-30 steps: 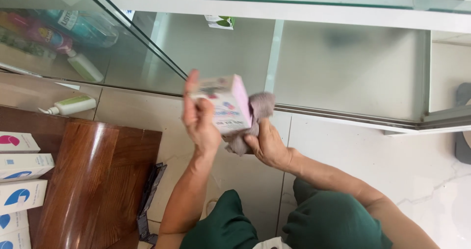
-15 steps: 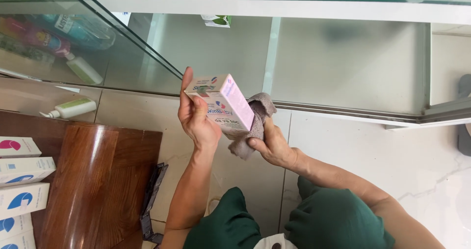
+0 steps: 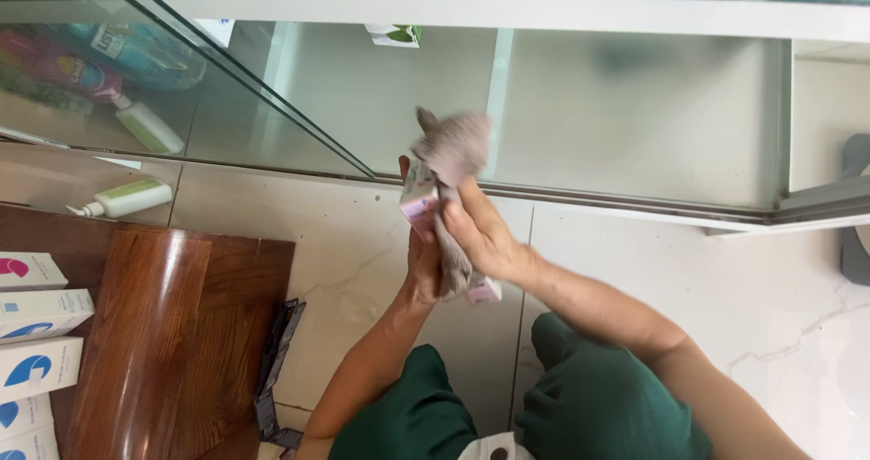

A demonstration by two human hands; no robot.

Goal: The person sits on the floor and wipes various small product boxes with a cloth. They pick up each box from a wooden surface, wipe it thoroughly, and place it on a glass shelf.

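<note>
Nearest to me are the person's knees in dark green trousers [image 3: 507,406], folded over the pale marble floor tiles [image 3: 362,242]. From there both bare forearms rise and meet in front of the glass display cabinet [image 3: 634,106], which I'll use as the marker for everything else.

Just short of the cabinet's lower metal rail, the left hand [image 3: 422,265] is wrapped around a small white-and-pink cardboard box [image 3: 418,197], fingers closed on its lower part so it stands on end and stays steady. The right hand [image 3: 480,233] is closed on a grey knitted cloth [image 3: 451,147], pressing it along the box's side; the cloth's free end sticks up above the box. It looks like a wiping hold: one hand braces, the other rubs.

Left of the cabinet's open glass door, a polished brown wooden stool [image 3: 163,333] carries a row of white boxes with blue and pink marks [image 3: 36,315] along its far edge, lined up as if waiting. A white pump bottle with a green label [image 3: 127,197] lies on the floor by the rail. Behind the glass, coloured tubes [image 3: 109,61] lie on the shelf.
</note>
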